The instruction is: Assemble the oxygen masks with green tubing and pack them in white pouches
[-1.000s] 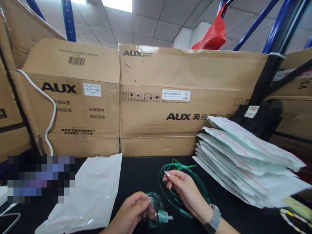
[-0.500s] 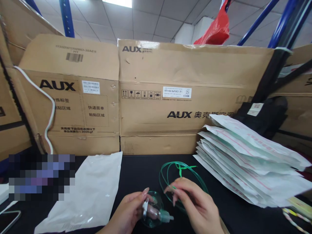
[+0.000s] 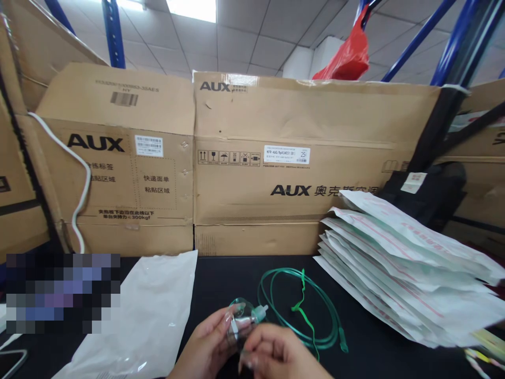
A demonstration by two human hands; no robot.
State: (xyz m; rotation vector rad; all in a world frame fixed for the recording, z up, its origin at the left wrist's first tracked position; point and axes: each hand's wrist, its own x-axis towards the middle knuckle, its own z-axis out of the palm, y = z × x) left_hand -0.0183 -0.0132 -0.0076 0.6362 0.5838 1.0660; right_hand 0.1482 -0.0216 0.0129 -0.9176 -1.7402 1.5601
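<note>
Near the bottom middle, my left hand (image 3: 211,339) is closed around a clear green-tinted oxygen mask (image 3: 246,321). The mask's pale green connector points up and to the right, with a white metal strip showing on its near side. My right hand (image 3: 282,351) is beside the mask's lower right, its fingers curled in a pinch. What those fingertips hold, if anything, I cannot make out. Coiled green tubing (image 3: 333,323) lies on the black table beyond my right hand. Across the coil runs a bright green elastic strap (image 3: 303,308), tied in a knot.
A flat white packet (image 3: 145,310) lies left of my hands. To the right leans a tall stack of white paper packets (image 3: 402,279). Large cardboard panels (image 3: 256,184) wall off the back. A white cable (image 3: 84,184) hangs at the left, above a blurred-out patch.
My right hand has left the tubing coil and moved down and left to the mask. The green strap now lies across the coil. My left hand has tipped the mask's connector upward.
</note>
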